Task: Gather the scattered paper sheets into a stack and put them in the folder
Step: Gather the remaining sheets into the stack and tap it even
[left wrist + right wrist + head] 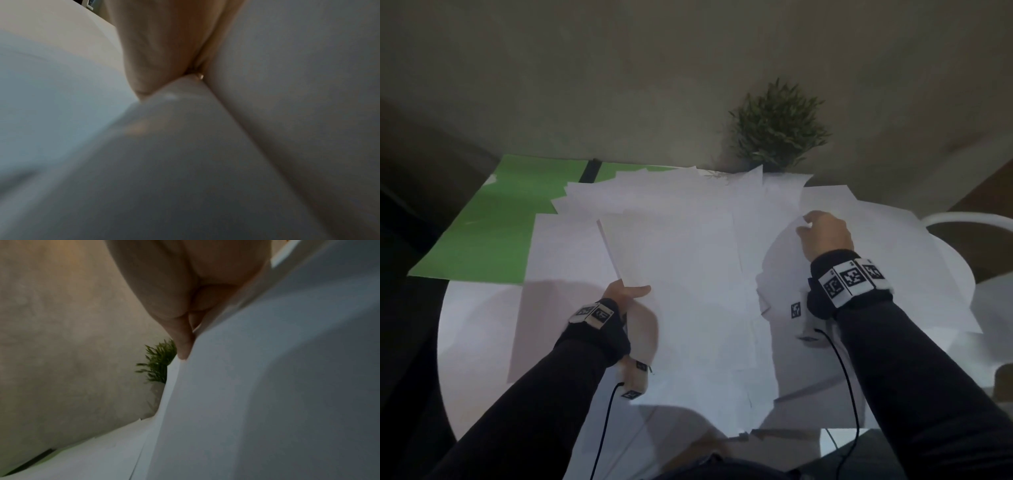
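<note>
Several white paper sheets [674, 212] lie spread over a round white table [472, 342]. An open green folder [489, 222] lies at the back left, partly under the sheets. My left hand [625, 293] pinches the near corner of a thin stack of sheets [671, 253], lifted off the table. My right hand [822, 233] pinches the curled edge of a single sheet [784, 260] at the right and lifts it. In the left wrist view my palm [160, 48] lies against white paper [287, 81]. In the right wrist view my fingers [183, 344] press on the raised sheet [257, 386].
A small green potted plant [777, 126] stands at the back of the table against the beige wall; the plant [158, 363] shows in the right wrist view too. A white chair back [969, 219] curves at the right. Black cables run from both wrists toward me.
</note>
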Tool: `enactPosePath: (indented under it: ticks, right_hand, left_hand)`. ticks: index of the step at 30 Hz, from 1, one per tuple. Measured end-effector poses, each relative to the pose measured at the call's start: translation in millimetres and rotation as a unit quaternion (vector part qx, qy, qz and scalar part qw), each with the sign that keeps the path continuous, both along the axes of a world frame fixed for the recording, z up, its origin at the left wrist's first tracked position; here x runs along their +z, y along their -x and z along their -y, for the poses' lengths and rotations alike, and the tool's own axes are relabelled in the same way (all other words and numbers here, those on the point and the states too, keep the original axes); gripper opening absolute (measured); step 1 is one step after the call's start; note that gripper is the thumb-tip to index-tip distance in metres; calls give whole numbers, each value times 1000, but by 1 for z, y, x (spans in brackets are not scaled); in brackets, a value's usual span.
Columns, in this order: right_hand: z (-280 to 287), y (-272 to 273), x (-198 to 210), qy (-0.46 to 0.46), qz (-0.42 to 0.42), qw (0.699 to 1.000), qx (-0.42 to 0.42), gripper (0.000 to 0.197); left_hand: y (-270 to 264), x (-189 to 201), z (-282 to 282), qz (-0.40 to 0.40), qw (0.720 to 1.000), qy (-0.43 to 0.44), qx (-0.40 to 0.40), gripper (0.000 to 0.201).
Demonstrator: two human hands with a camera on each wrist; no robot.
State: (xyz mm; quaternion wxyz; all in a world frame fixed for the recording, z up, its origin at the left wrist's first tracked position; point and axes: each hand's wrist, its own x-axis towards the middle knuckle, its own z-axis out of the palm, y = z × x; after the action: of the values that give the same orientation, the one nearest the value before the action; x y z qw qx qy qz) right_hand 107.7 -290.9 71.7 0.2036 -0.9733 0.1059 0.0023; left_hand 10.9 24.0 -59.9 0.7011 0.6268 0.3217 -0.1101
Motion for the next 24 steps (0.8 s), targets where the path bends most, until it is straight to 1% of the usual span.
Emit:
enactPosePath:
  ticks: [4, 8, 11, 14, 16, 18, 19, 20, 21, 23, 24]
  right_hand:
    - [-3, 0, 13, 59, 15, 998, 23, 27]
    - [-2, 0, 27, 82, 61, 995, 21, 26]
    - [-1, 1, 47, 67, 113, 991, 18, 27]
    - [-6, 5, 78, 31, 175, 984, 9, 28]
    - [-9, 9, 100, 3, 225, 974, 15, 30]
    - [-12, 13, 121, -38, 281, 958, 36, 28]
    - [-14, 13, 129, -91, 311, 944, 55, 23]
    - [-16, 12, 135, -169, 341, 922, 77, 15]
    - [-19, 12, 141, -256, 372, 887, 92, 12]
    - [-22, 11, 148, -397, 445, 795, 109, 14]
    - [-22, 8, 148, -455, 470, 748, 110, 10]
  left_hand:
    - [1, 2, 0, 1, 1000, 7, 0, 11]
    - [2, 3, -1, -1, 1000, 8, -8, 10]
    - [2, 4, 0, -3, 1000, 5, -11, 10]
    - [2, 5, -1, -5, 1000, 4, -12, 11]
    - [3, 6, 0, -7, 1000, 0, -17, 10]
    - [3, 7, 0, -13, 1000, -6, -20, 10]
    - [3, 6, -1, -16, 1000, -8, -21, 9]
    - [4, 7, -1, -17, 1000, -12, -23, 8]
    - [4, 7, 0, -17, 999, -14, -25, 7]
    - [3, 5, -2, -16, 999, -24, -26, 5]
    - [2, 6, -2, -17, 999, -30, -24, 7]
